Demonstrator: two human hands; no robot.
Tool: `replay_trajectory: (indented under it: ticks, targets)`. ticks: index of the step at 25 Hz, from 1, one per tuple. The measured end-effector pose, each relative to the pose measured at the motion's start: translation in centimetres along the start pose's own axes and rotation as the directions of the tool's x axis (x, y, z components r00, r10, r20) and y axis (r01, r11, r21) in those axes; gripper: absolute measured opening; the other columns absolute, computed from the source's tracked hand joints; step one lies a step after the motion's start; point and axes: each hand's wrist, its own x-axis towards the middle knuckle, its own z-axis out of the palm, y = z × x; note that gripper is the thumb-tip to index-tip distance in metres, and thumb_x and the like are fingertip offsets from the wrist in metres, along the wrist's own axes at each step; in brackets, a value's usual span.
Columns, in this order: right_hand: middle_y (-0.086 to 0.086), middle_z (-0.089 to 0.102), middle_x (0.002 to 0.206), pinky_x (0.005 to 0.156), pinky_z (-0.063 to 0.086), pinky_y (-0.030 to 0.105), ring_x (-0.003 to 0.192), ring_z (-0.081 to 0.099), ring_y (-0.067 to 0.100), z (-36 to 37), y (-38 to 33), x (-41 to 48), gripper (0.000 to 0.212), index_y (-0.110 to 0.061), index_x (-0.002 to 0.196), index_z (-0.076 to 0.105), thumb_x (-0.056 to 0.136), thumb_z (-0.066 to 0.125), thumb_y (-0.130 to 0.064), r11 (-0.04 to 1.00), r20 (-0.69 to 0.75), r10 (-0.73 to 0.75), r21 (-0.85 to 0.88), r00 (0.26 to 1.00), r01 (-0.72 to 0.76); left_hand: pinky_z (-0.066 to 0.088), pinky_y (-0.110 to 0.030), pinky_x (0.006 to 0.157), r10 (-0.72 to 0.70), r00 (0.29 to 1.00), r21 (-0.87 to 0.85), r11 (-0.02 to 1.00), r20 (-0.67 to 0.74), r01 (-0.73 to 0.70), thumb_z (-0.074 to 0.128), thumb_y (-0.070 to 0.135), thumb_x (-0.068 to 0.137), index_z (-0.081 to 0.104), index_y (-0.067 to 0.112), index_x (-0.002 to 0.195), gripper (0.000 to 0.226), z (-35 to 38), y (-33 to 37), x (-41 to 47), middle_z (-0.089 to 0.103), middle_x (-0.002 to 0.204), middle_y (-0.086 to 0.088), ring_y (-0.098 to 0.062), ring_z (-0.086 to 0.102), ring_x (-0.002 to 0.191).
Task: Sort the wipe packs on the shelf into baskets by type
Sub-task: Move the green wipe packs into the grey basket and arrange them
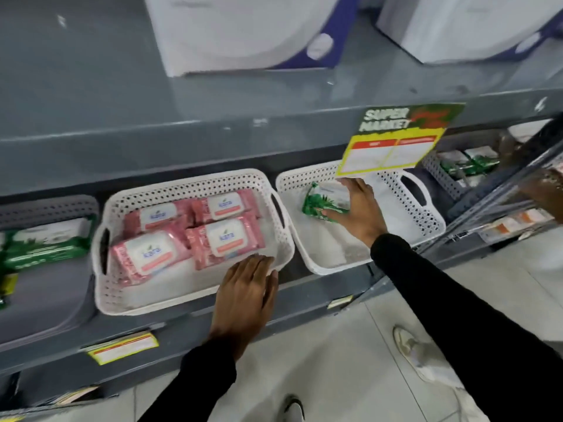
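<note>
4 pink wipe packs [195, 229] lie in 2 rows inside the white perforated basket [189, 184] at the centre of the frame, each with a white label facing up. The left hand [243, 295] rests on that basket's near right corner, palm down, its fingers [259, 263] spread loosely over the rim and closed on nothing; the nearest pink pack lies just beyond the fingertips, apart from them.

To the right, a second white basket [426, 217] sits on the same grey shelf [304, 293]. 1 green wipe pack [320, 201] lies tilted near its back left corner. The right hand [361, 213] reaches into this basket in a black sleeve [451, 300], with the thumb pressed along the pack's near edge and the other fingers on its right end, so the pack sits against the hand; whether the grip is firm I cannot tell.

A yellow and green price sign [396, 138] hangs from the shelf edge above, its lower edge just over the right hand. At the left of the frame a grey basket [45, 208] holds another green pack [45, 242], and more green packs [469, 164] sit in a basket at the upper right. White boxes [237, 32] stand on the upper shelf. White shoes [411, 348] show on the tiled floor below.
</note>
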Motion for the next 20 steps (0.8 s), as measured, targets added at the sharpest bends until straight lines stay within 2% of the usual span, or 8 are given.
replay_trajectory:
  ticks: [4,7,11,15,17,20]
  targets:
    - [0.010,0.039,0.156,0.113,0.035,0.043,0.145,0.031,0.027,0.9,4.9,2.1,0.100,-0.016,0.154,0.031,0.074,0.084,-0.045,0.998,0.190,0.028,-0.062,0.981,-0.017,0.052,-0.044,0.094,-0.045,0.999,0.112,0.993,0.006,0.044,0.046,0.026,0.098,0.068,0.007,0.116,0.034,2.2,1.3,0.4,0.074,0.110,-0.013,-0.033,0.067,0.103]
    - [0.010,0.035,0.156,0.110,0.035,0.045,0.145,0.027,0.028,2.0,6.4,2.9,0.097,-0.014,0.152,0.031,0.076,0.081,-0.048,0.992,0.245,0.011,-0.127,0.970,0.021,0.051,-0.044,0.094,-0.062,0.998,0.170,0.983,-0.015,0.064,0.047,0.024,0.098,0.067,0.009,0.118,0.032,2.8,1.3,0.4,0.073,0.107,-0.012,-0.033,0.067,0.102]
    - [0.010,0.041,0.133,0.099,0.044,0.047,0.130,0.034,0.032,2.0,5.9,3.1,0.091,-0.014,0.143,0.042,0.070,0.084,-0.050,0.988,0.214,0.019,-0.152,0.977,0.014,0.051,-0.044,0.096,-0.052,0.998,0.169,0.984,-0.039,0.058,0.044,0.026,0.100,0.066,0.008,0.119,0.034,3.0,1.3,0.5,0.073,0.109,-0.012,-0.032,0.066,0.104]
    - [0.007,0.042,0.127,0.092,0.049,0.043,0.124,0.034,0.028,0.9,4.6,1.8,0.086,-0.018,0.138,0.049,0.066,0.088,-0.045,1.000,0.064,0.007,0.003,0.998,-0.007,0.045,-0.044,0.107,-0.012,0.998,0.137,0.990,-0.069,0.021,0.041,0.029,0.101,0.062,0.005,0.126,0.041,1.8,-0.2,-0.2,0.068,0.127,-0.014,-0.032,0.060,0.122]
    - [0.005,0.042,0.131,0.094,0.043,0.035,0.123,0.035,0.027,0.3,2.7,1.2,0.086,-0.020,0.137,0.050,0.064,0.088,-0.044,0.996,-0.023,-0.051,0.066,0.998,0.052,0.042,-0.046,0.111,-0.030,0.995,0.148,0.988,-0.092,0.043,0.041,0.029,0.101,0.060,0.003,0.130,0.043,0.4,-2.1,-1.0,0.064,0.135,-0.015,-0.031,0.055,0.131]
    - [0.004,0.042,0.139,0.101,0.032,0.025,0.129,0.033,0.023,0.7,-2.7,0.5,0.085,-0.022,0.138,0.048,0.066,0.087,-0.045,0.982,-0.059,-0.151,0.108,0.987,0.157,0.038,-0.045,0.115,-0.120,0.984,0.143,0.980,-0.131,0.138,0.038,0.031,0.101,0.057,0.004,0.133,0.046,-2.5,-6.3,-2.5,0.062,0.138,-0.016,-0.031,0.053,0.133]
